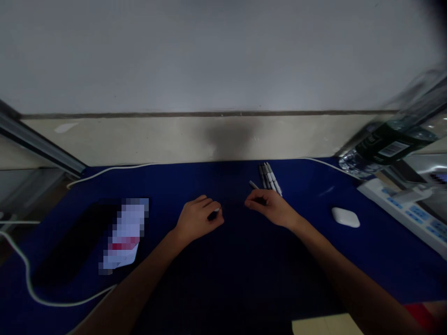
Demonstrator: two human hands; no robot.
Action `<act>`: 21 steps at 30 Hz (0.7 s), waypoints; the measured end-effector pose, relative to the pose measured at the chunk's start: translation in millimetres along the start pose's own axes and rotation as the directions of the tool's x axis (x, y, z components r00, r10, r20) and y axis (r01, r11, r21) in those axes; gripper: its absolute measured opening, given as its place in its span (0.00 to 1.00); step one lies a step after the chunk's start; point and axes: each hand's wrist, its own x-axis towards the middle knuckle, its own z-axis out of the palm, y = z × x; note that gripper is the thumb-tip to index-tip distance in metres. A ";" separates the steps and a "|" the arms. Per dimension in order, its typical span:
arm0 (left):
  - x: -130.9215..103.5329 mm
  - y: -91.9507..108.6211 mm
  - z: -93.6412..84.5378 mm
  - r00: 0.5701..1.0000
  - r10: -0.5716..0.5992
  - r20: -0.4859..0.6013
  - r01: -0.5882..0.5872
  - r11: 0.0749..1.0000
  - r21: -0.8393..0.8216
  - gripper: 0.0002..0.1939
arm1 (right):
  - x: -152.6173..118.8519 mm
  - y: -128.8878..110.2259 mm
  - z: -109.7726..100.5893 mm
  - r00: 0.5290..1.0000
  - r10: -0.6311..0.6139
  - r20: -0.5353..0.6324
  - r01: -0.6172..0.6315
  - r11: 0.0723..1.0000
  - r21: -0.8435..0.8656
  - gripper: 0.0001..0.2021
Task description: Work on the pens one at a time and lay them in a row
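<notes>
My left hand (198, 218) is curled above the dark blue desk, thumb and fingers pinched together. A small whitish piece (217, 210) shows between them; its kind is too small to tell. To its right, my right hand (270, 205) has thumb and forefinger brought together in a pinch, and whatever they hold is hidden. Just beyond that hand lies a row of several grey-and-white pens (269, 177) side by side. A separate thin grey pen-like piece (253, 184) pokes out behind the right fingers; I cannot tell whether they touch it.
A phone (127, 232) with a blurred screen lies at left beside a white cable (28, 267). On the right are a white earbud case (345, 217), a power strip (407, 211) and a green-labelled plastic bottle (384, 143). Yellowish paper (326, 325) sits at the front edge.
</notes>
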 end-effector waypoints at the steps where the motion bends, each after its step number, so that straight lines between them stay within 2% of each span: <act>1: -0.1 -0.2 -0.3 1.000 -0.002 0.009 0.002 1.000 -0.006 0.10 | 0.2 0.1 0.1 1.000 -0.004 -0.001 0.004 1.000 0.014 0.09; 4: -0.3 -0.8 -1.4 0.999 -0.013 0.032 0.014 1.000 -0.014 0.10 | 1.0 0.5 -0.2 1.000 0.007 0.000 -0.007 1.000 0.022 0.09; 9: -0.3 -0.8 -0.8 1.000 0.009 0.006 -0.009 1.000 0.002 0.10 | 0.7 -0.3 -1.4 0.999 0.028 0.043 -0.028 1.000 -0.006 0.18; 14: 0.2 -0.1 -0.6 1.000 0.008 0.001 -0.008 1.000 0.010 0.10 | 0.2 -3.1 -0.5 1.000 -0.008 0.013 0.008 1.000 0.017 0.09; 16: 0.3 0.0 -1.1 1.000 0.007 0.003 -0.007 1.000 0.011 0.11 | 0.1 -3.3 0.4 1.000 -0.011 -0.001 0.011 1.000 0.012 0.08; 21: -0.1 -0.5 -1.2 1.000 0.006 0.005 -0.006 1.000 0.007 0.10 | -0.2 -0.2 1.9 0.999 0.039 0.035 -0.039 0.999 -0.022 0.17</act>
